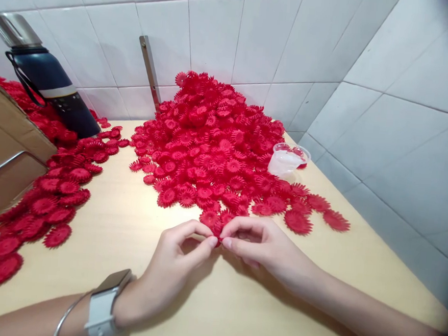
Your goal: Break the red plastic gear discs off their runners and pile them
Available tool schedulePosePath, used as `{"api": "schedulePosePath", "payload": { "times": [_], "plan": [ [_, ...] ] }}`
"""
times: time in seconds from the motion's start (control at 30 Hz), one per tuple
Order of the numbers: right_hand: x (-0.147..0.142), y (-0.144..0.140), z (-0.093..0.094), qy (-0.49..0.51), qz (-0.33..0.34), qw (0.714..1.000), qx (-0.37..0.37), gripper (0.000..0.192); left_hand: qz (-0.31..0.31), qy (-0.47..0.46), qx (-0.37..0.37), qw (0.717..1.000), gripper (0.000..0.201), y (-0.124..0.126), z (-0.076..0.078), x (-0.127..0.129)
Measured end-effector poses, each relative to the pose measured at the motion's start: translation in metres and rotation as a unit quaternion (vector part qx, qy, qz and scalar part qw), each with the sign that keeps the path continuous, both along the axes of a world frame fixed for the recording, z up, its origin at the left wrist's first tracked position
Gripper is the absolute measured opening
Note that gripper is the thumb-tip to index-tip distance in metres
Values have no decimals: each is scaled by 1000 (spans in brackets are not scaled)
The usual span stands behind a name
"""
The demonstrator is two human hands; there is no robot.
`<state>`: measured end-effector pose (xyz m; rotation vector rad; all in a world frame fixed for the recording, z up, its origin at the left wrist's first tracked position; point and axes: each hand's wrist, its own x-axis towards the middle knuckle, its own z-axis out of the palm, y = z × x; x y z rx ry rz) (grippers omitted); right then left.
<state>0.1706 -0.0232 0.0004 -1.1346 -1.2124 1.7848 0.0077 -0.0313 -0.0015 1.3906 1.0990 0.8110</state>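
Observation:
My left hand (183, 252) and my right hand (264, 247) meet near the front of the big pile, thumb and forefinger of each pinched together. Between the fingertips is a small red toothed disc (219, 241), mostly hidden by the fingers. A large heap of similar red discs (210, 141), flat and round with jagged rims, rises just beyond my hands. A few loose discs lie right behind the fingertips. On my left wrist are a smartwatch (105, 303) with a pale strap and a thin metal bangle.
At the left stand a dark insulated bottle (57, 84) and a cardboard box (10, 148), with more red discs (65, 186) spread beside them. A clear plastic cup (286, 162) leans at the heap's right. White tiled walls (214, 29) border the pale table (129, 202); a metal strip (149, 70) stands against the back wall.

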Motion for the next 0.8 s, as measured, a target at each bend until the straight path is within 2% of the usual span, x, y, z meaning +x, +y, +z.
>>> {"api": "schedulePosePath", "payload": {
  "times": [0.2,0.5,0.8],
  "plan": [
    [-1,0,-2,2,-17,1000,16,7,-1,-4,-13,1000,11,1,0,1],
    [-1,-2,-2,-6,0,999,44,11,-4,-10,-43,999,11,0,4,1],
    [2,0,-1,-57,12,993,100,8,-8,-16,-56,998,10,2,4,2]
  ]
}}
